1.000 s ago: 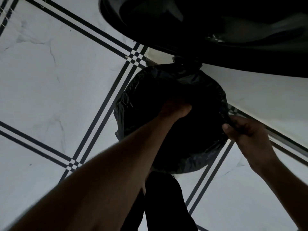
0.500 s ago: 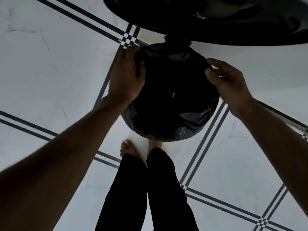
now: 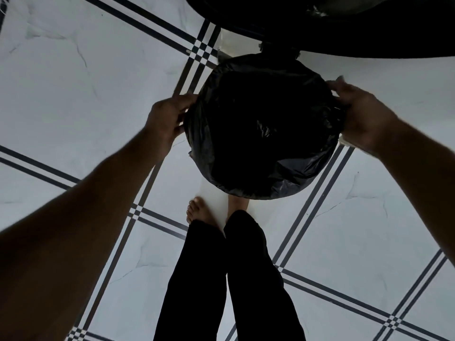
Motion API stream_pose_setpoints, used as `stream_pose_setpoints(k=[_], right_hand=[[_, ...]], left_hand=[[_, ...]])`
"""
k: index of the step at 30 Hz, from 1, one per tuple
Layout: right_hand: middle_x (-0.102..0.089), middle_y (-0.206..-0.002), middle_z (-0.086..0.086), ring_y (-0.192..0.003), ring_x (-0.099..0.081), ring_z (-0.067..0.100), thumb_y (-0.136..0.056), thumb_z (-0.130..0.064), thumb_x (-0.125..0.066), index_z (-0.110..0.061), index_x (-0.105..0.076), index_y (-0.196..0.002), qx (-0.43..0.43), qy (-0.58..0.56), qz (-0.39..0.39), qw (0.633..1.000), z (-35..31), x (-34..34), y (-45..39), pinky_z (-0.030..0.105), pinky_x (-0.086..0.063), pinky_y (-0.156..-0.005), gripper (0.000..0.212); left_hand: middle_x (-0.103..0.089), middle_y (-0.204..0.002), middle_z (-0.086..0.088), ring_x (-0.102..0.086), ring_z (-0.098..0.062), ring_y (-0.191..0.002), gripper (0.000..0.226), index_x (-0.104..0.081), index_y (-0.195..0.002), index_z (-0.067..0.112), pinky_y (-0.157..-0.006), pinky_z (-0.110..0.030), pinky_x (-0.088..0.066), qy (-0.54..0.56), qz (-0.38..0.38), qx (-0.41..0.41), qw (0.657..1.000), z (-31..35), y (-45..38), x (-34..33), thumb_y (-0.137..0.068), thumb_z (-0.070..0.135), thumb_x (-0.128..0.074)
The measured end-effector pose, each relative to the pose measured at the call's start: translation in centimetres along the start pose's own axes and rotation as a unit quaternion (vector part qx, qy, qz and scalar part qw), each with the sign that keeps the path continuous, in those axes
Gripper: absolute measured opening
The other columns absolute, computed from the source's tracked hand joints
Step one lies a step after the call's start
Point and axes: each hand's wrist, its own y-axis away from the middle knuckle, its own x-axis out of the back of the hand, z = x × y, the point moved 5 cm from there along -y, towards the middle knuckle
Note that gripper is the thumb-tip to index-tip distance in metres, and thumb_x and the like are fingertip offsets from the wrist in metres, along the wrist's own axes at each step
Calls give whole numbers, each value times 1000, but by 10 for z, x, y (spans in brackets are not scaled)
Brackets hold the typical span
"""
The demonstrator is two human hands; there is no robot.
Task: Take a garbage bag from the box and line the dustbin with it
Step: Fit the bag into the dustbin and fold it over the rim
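Observation:
A round dustbin stands on the floor in front of my feet, its mouth covered by a black garbage bag [image 3: 263, 129] folded over the rim. My left hand [image 3: 167, 116] grips the bag's edge at the bin's left side, fingers curled round the plastic. On the opposite rim my right hand [image 3: 362, 112] grips the bag's edge the same way. The bin's own wall is hidden under the crinkled plastic. The bag box is not in view.
The bin's open black lid [image 3: 344, 23] hangs over the top of the view, hinged behind the bin. White marble floor tiles with dark double stripes [image 3: 73, 107] surround it. My bare feet [image 3: 197, 210] and black trouser legs stand just before the bin.
My left hand came out of the bin's inside and slid down to the left rim. My right hand stayed at the right rim. The view has drawn back from the bin.

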Motion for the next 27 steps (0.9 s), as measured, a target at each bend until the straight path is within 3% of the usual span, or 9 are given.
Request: stream_pose_setpoints(k=[3, 7, 10, 13, 16, 18, 20, 22, 27], right_hand=[[-71, -102, -5, -96, -68, 11, -99, -51, -49, -23, -66, -116, -26, -31, 50, 998, 12, 10, 9, 29, -52, -83, 37], [-74, -89, -9, -76, -69, 5, -102, -19, -48, -24, -72, -99, -24, -10, 54, 998, 32, 6, 20, 22, -53, -66, 25], [-73, -89, -8, -76, -68, 6, -102, -14, -50, -21, -71, -101, 2, 0, 84, 996, 34, 3, 23, 23, -54, -65, 22], [-70, -85, -6, -75, -65, 6, -100, -26, -58, -21, -69, -92, 22, 21, 178, 984, 37, 8, 26, 23, -56, -66, 14], [-61, -77, 0, -72, -55, 15, -89, -33, -59, -24, -59, -74, 48, 58, 305, 949, 47, 13, 39, 34, -49, -67, 18], [-53, -73, 3, -69, -47, 19, -81, -30, -54, -22, -54, -71, 25, 60, 349, 935, 60, 11, 56, 35, -41, -64, 13], [-52, -71, 2, -66, -46, 18, -84, -22, -53, -19, -56, -76, 0, 38, 338, 940, 73, 0, 74, 33, -42, -61, 9], [-64, -80, -1, -72, -60, 13, -94, -21, -55, -14, -63, -94, -27, -18, 276, 961, 89, -15, 86, 27, -50, -66, 11], [-72, -119, -2, -109, -68, 13, -98, -46, -55, -21, -64, -129, -74, -97, 189, 974, 97, -32, 94, 28, -53, -87, 41]], left_hand=[[-76, -92, 10, -69, -5, -90, 16, -72, -104, 20, -73, -17, -52, 24, -13, -19, 999, -21, 6, 8, -97, 17, -58], [-77, -89, 9, -70, -5, -88, 19, -71, -107, 16, -70, -16, -52, 41, -12, -46, 998, -23, 7, 10, -98, 9, -56], [-76, -80, 11, -70, -3, -79, 19, -71, -99, 17, -71, -18, -53, 4, 18, -70, 997, -18, 5, 8, -98, 5, -56], [-70, -86, 7, -66, -7, -78, 13, -71, -103, 14, -72, -21, -51, -76, 110, -93, 987, -17, 10, 10, -92, 20, -68], [-62, -81, 13, -64, -11, -83, 22, -68, -94, 18, -70, -22, -47, -207, 291, -96, 929, -19, 39, 19, -84, 38, -69], [-68, -81, 9, -68, -17, -84, 13, -65, -82, 24, -76, -29, -53, -207, 286, -85, 932, -27, 59, 9, -86, 35, -61], [-71, -88, 3, -69, -20, -87, 20, -64, -84, 23, -78, -38, -56, -204, 244, -71, 945, -36, 76, -7, -93, 35, -52], [-70, -91, 1, -67, -21, -91, 26, -63, -90, 17, -80, -42, -56, -187, 233, -59, 953, -45, 84, -14, -97, 35, -45], [-72, -101, 4, -66, -18, -106, 34, -69, -94, 25, -98, -47, -53, -18, 140, 37, 989, -53, 78, -26, -94, 46, -41]])
